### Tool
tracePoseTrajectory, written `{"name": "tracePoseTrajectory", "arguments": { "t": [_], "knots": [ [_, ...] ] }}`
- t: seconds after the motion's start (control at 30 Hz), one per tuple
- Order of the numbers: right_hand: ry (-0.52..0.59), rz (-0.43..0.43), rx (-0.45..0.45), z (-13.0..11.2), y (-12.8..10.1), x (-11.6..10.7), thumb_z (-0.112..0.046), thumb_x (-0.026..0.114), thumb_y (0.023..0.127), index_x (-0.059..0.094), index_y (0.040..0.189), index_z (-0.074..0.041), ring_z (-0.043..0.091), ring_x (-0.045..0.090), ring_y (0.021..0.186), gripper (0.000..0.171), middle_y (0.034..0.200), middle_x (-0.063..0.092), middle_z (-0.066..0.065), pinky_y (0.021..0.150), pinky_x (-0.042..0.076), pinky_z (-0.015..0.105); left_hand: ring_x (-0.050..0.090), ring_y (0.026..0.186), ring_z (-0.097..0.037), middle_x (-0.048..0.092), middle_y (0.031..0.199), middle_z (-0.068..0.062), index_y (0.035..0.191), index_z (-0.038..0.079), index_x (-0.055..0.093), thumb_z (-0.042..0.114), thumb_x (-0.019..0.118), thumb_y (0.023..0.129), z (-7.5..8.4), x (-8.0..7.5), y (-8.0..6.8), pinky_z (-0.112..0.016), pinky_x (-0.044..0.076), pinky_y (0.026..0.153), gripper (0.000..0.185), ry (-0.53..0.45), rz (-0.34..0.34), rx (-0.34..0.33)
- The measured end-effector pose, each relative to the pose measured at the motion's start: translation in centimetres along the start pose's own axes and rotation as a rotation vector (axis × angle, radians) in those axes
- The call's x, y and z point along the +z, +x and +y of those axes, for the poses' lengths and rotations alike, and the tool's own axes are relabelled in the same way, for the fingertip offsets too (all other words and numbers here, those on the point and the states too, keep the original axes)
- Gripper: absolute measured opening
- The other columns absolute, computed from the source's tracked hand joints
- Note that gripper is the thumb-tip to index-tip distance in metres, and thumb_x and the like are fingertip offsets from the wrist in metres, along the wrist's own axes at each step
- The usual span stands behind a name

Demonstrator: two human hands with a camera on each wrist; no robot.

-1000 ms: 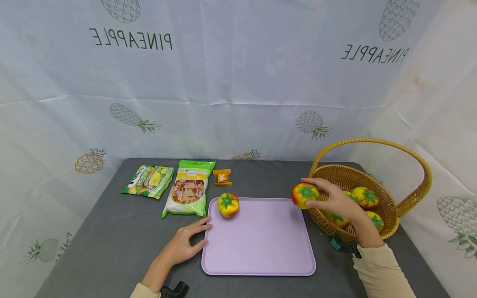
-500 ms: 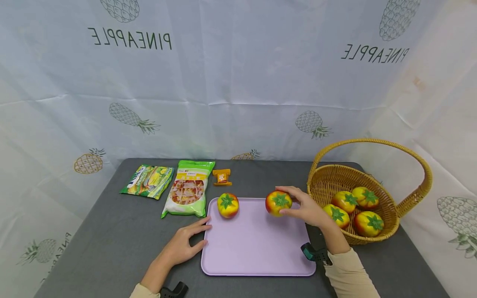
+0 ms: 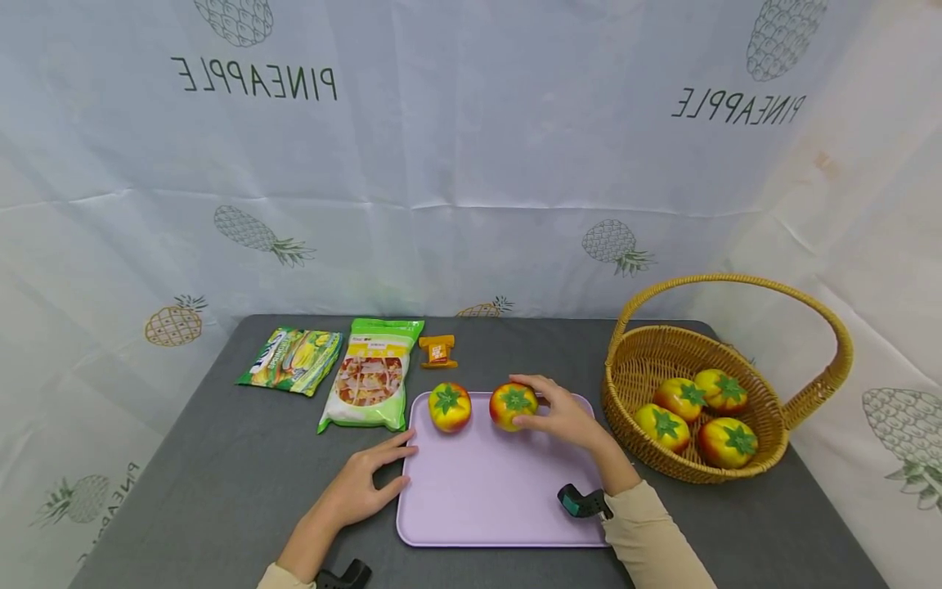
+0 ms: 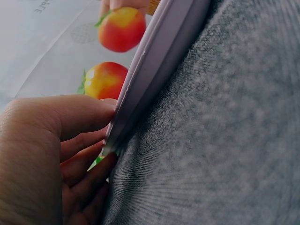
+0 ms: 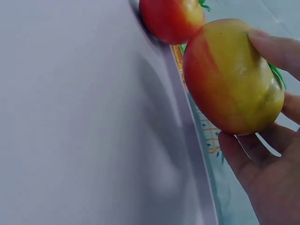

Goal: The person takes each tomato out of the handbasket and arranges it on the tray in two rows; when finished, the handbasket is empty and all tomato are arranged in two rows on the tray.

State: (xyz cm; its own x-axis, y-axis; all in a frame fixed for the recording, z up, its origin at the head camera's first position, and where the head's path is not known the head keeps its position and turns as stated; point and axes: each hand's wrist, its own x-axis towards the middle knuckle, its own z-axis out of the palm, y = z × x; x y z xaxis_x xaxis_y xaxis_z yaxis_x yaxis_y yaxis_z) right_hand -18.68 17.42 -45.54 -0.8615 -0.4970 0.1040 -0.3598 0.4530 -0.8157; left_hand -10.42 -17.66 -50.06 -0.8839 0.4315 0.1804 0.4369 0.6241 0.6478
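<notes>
Gripping a red-and-yellow tomato (image 3: pixel 513 405) in your right hand (image 3: pixel 562 417), you have it at the far edge of the lilac tray (image 3: pixel 500 499), just right of a second tomato (image 3: pixel 450 406) that sits in the tray's far left corner. Your left hand (image 3: pixel 361 483) lies with relaxed fingers against the tray's near left edge. Right of the tray, a wicker basket (image 3: pixel 765 458) contains four more tomatoes. Two snack bags (image 3: pixel 371 380) lie at the far left.
</notes>
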Motion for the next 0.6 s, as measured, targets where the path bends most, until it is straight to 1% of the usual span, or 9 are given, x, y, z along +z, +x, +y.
{"name": "tracePoseTrajectory", "arguments": {
  "t": [0.1,0.23,0.37,0.5,0.6],
  "knots": [
    [0.022,0.002,0.000,0.3,0.5,0.6,-0.027,0.073,0.083,0.047,0.139,-0.008,0.023,0.050,0.116,0.065,0.130,0.051,0.008,0.100,0.045,0.042,0.049,0.130,-0.020,0.049,0.143,0.006,0.126,0.020,0.063,0.027,0.067,0.087,0.0,0.0,0.0,-0.046,0.045,0.101,0.040,0.002,0.001,0.005],
    [0.052,-0.003,-0.018,0.5,1.0,1.1,-0.023,0.069,0.087,0.048,0.137,-0.003,0.027,0.051,0.116,0.058,0.133,0.051,0.012,0.099,0.047,0.041,0.049,0.130,-0.020,0.049,0.143,0.005,0.126,0.020,0.063,0.027,0.067,0.087,0.0,0.0,0.0,-0.046,0.045,0.101,0.040,0.000,0.002,0.009],
    [0.065,0.017,-0.034,0.7,1.3,1.4,-0.020,0.065,0.089,0.049,0.134,0.001,0.030,0.054,0.115,0.052,0.133,0.053,0.015,0.098,0.048,0.042,0.049,0.129,-0.020,0.049,0.143,0.004,0.126,0.020,0.063,0.027,0.067,0.087,0.0,0.1,-0.1,-0.047,0.045,0.101,0.040,-0.001,0.004,0.015],
    [0.088,0.029,-0.010,0.9,1.4,1.5,-0.020,0.065,0.090,0.049,0.134,0.002,0.031,0.054,0.116,0.052,0.133,0.053,0.017,0.097,0.048,0.042,0.050,0.129,-0.020,0.050,0.142,0.003,0.125,0.019,0.064,0.026,0.067,0.086,-0.2,0.2,0.0,-0.046,0.045,0.100,0.039,0.008,0.019,0.030],
    [0.112,0.030,0.030,1.0,1.6,1.5,-0.021,0.065,0.090,0.048,0.135,0.002,0.030,0.053,0.119,0.053,0.135,0.052,0.016,0.098,0.048,0.042,0.050,0.128,-0.020,0.050,0.142,0.003,0.124,0.019,0.064,0.025,0.067,0.086,-0.2,0.2,0.0,-0.045,0.045,0.100,0.039,0.016,0.027,0.039]
  ]
}}
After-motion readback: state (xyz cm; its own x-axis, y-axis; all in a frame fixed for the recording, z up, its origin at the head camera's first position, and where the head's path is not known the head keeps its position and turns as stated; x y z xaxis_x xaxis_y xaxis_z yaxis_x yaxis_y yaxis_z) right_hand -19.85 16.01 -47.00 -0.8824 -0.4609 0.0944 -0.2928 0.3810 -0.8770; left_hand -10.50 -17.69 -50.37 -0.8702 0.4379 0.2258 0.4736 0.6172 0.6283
